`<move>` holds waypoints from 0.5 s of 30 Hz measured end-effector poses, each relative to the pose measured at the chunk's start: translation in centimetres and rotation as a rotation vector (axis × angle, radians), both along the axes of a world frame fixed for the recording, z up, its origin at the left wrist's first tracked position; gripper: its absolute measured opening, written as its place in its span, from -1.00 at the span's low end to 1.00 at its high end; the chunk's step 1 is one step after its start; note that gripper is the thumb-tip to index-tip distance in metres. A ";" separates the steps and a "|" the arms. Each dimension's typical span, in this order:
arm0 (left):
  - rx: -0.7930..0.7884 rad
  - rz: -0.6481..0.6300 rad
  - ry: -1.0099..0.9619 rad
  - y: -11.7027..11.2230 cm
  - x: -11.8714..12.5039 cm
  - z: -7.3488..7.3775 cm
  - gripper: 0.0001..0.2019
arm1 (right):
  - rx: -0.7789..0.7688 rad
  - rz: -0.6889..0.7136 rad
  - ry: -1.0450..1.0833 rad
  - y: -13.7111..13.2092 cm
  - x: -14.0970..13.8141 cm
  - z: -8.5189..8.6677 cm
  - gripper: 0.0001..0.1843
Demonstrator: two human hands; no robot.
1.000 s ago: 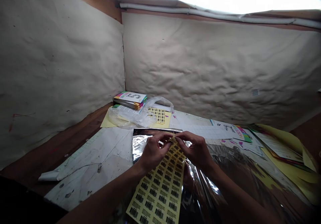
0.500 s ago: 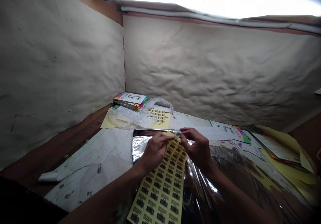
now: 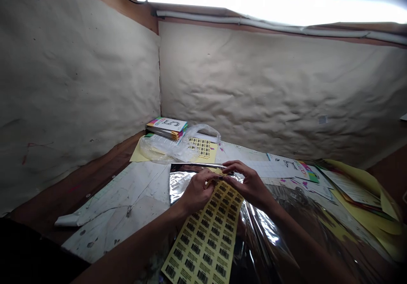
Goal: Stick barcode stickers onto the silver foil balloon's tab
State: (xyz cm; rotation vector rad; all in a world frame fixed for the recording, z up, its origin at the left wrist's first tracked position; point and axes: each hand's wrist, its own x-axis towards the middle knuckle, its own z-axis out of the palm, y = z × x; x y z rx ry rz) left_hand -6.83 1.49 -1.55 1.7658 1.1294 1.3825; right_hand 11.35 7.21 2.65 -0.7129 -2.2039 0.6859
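A long yellow sheet of barcode stickers (image 3: 206, 241) slants toward me over shiny silver film (image 3: 179, 186). My left hand (image 3: 199, 189) is closed at the sheet's top end, its thumb and forefinger pinched together. Facing it, my right hand (image 3: 249, 184) bends its fingers and thumb onto the same end. The fingertips of both hands nearly meet around a small dark bit there, seemingly a barcode on the curled end. Fingers partly hide that spot.
At the back left, a stack of colourful printed booklets (image 3: 168, 124) stands beside a crumpled clear plastic bag (image 3: 165, 148) and another sticker sheet (image 3: 202, 147). Another booklet (image 3: 295, 168) lies right of my hands. Papers in a yellow folder (image 3: 365, 195) are at far right.
My right hand has tilted over and its fingertips have closed in on my left fingertips. The upper part of the sticker sheet has shifted slightly right and its top end now bends up between the hands.
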 end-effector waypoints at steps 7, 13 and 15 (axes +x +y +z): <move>-0.045 -0.007 0.001 0.0 -0.1 0.1 -0.68 | 0.074 -0.025 -0.028 0.2 0.5 0.5 -0.92; -0.252 0.069 -0.095 1.4 -1.6 -1.0 -0.72 | 0.042 -0.188 0.042 -0.5 4.3 1.4 -0.47; -0.319 0.053 -0.103 1.9 -2.0 -1.8 -0.76 | 0.048 -0.175 -0.093 -3.2 6.4 -0.1 -0.13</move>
